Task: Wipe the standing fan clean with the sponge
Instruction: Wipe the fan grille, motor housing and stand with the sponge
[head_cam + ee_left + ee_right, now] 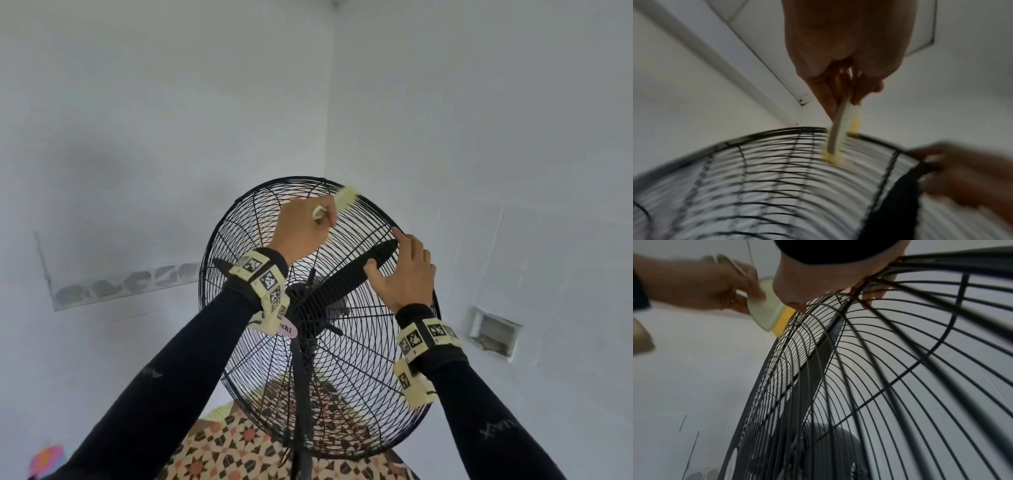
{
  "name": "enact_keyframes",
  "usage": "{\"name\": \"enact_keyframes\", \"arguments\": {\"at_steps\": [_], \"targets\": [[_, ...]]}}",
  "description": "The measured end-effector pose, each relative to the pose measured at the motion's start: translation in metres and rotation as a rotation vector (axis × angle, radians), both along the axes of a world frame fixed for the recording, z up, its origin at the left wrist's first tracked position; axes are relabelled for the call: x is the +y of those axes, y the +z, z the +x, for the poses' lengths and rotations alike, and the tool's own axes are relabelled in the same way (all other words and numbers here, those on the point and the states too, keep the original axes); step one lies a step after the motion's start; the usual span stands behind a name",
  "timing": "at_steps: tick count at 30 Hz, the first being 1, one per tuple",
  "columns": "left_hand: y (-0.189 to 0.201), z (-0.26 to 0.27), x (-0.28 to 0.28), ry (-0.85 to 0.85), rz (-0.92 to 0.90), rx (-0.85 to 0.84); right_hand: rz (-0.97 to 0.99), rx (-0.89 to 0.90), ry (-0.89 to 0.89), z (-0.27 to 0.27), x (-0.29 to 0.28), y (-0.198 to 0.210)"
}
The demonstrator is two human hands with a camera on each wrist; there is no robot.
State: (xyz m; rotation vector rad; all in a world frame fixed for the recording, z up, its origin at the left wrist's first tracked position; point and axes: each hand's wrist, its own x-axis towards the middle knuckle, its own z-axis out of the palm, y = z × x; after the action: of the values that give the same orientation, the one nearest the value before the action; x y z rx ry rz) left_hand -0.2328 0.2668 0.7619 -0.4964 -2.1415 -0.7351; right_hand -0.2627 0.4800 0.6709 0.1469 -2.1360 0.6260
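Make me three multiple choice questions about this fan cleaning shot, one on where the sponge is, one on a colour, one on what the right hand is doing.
1. Where does the sponge touch the fan?
A. top rim of the cage
B. the pole
C. the base

2. What colour is the cage?
A. white
B. black
C. red

3. What is the right hand doing?
A. hanging free
B. holding the cage
C. holding a sponge

Answers:
1 A, the left hand presses the sponge onto the cage's top edge.
2 B, its wires are black against the pale wall.
3 B, its fingers curl round the rim and wires.
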Motion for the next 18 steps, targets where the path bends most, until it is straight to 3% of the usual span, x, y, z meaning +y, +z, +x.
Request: {"name": "enact_keyframes", "arguments": {"at_steps": [2, 3, 7, 12, 16, 18], "targets": [[0.006, 0.008, 0.004, -0.107, 0.016, 0.006, 0.001, 0.003, 0.01, 0.0, 0.001, 0.0], [0.012, 0.008, 0.003, -0.083, 0.049, 0.028, 0.001, 0.006, 0.014, 0.0, 0.001, 0.0], [0.013, -0.004, -0.016, 0.207, 0.162, 0.096, 0.007, 0.005, 0.009, 0.0, -0.002, -0.002], [0.005, 0.004, -0.004, -0.069, 0.063, -0.029, -0.003, 0.005, 0.006, -0.002, 0.0, 0.0], [0.027, -0.003, -0.021, 0.148, 0.123, 0.076, 0.012, 0.014, 0.011, 0.002, -0.001, -0.003], [0.034, -0.005, -0.021, 0.176, -0.056, 0.017, 0.014, 0.01, -0.001, 0.001, -0.003, -0.001]]}}
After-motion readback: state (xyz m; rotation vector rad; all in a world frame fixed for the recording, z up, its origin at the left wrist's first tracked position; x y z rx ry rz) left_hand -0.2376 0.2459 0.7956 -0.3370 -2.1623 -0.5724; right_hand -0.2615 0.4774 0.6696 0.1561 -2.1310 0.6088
